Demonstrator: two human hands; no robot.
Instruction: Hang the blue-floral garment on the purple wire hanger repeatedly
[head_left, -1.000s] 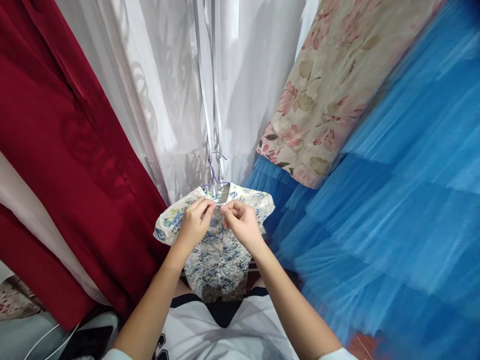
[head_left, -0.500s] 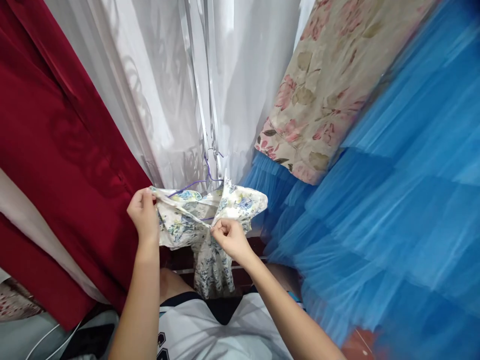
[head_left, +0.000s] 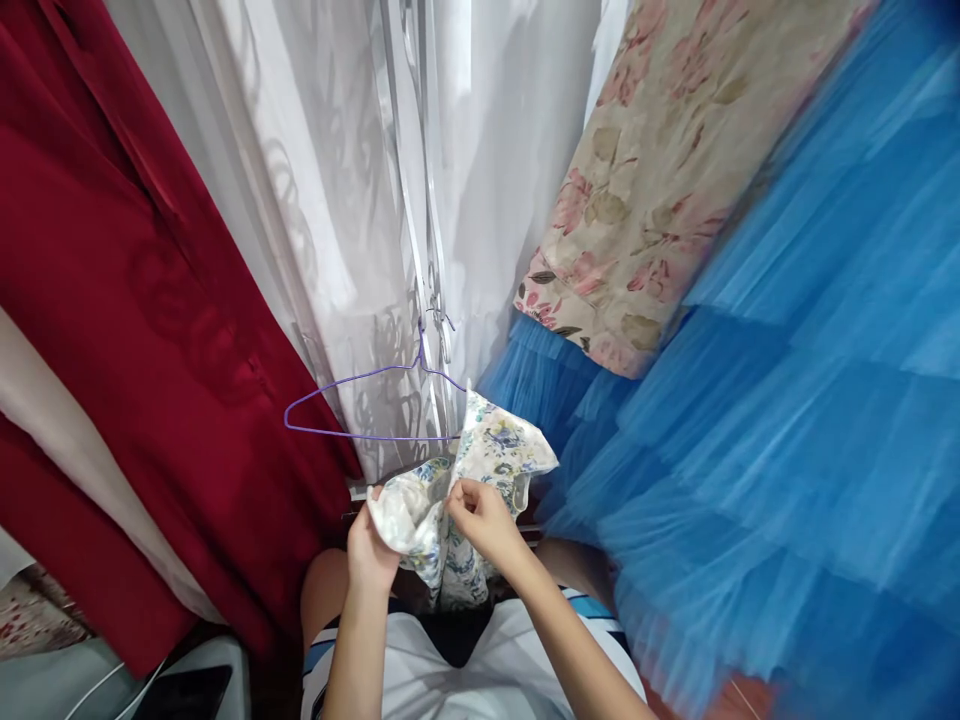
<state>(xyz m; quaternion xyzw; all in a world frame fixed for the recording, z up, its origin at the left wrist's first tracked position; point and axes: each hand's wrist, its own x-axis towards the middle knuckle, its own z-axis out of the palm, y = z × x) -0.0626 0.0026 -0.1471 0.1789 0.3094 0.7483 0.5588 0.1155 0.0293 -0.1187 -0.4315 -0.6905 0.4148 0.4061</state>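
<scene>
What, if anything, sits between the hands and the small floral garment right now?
Nothing visible: the left hand and right hand both grip the small blue-and-yellow floral garment directly, below the purple wire hanger.

The person wears a white jersey (head_left: 480, 680) with dark trim and blue stripes; both forearms are bare.

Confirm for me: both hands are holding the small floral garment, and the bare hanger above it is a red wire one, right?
Not quite: the hanger is purple wire, not red, as the head view shows. The red is the fabric hanging to its left. The rest holds: the left hand and right hand both grip the small floral garment, and the hanger's left side is bare.
</scene>
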